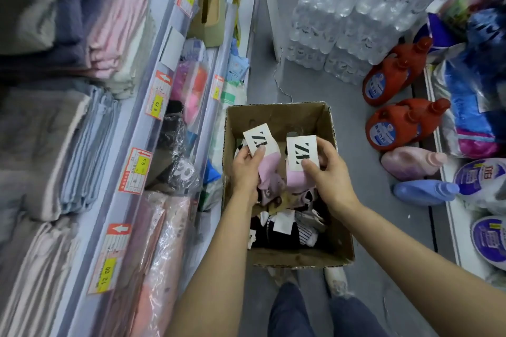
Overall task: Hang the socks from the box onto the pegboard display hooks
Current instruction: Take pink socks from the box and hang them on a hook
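Note:
An open cardboard box stands on the grey floor between my feet and the shelves. It holds several pairs of socks in black, white and striped patterns. My left hand grips a pink sock pair by its white card label printed with black letters. My right hand grips a second pink sock pair with the same kind of label. Both pairs are held just above the pile inside the box. No pegboard or hooks are in view.
Shelves with folded towels and price tags run along the left. Shrink-wrapped water bottles stand on the floor beyond the box. Red, pink and blue detergent bottles lie at the right beside a low shelf.

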Demonstrator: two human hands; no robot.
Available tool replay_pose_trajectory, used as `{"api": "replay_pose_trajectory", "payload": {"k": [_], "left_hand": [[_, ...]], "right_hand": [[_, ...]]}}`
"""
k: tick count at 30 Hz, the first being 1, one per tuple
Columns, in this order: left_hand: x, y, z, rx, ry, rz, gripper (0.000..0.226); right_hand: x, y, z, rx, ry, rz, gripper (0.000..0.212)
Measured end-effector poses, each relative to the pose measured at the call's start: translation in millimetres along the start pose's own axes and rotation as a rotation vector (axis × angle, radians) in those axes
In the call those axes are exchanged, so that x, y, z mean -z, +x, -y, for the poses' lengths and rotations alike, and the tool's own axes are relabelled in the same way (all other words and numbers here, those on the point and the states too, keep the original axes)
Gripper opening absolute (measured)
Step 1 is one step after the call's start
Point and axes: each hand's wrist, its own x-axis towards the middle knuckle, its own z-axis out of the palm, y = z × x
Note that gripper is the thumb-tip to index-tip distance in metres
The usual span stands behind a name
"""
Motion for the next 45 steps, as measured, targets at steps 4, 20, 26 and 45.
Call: {"api": "replay_pose_trajectory", "payload": {"k": [4,20,26,45], "left_hand": [[11,-27,-34,-0.027,-0.084,0.000,0.021],[52,-233,-65,-0.339,-0.332,-0.374,0.028],[94,-325,-59,-0.489,-0.419,-0.601,0.037],[256,-648,25,-0.804,-0.441,-1.089,0.054]], "right_hand": [[8,-3,23,0.096,0.053,0.036,0.047],[38,-103,87,0.335,0.254,0.478,0.052],[8,-174,100,0.402,0.259,0.651,0.052],[-78,-514,82,0.505,0.432,1.126,0.052]]}}
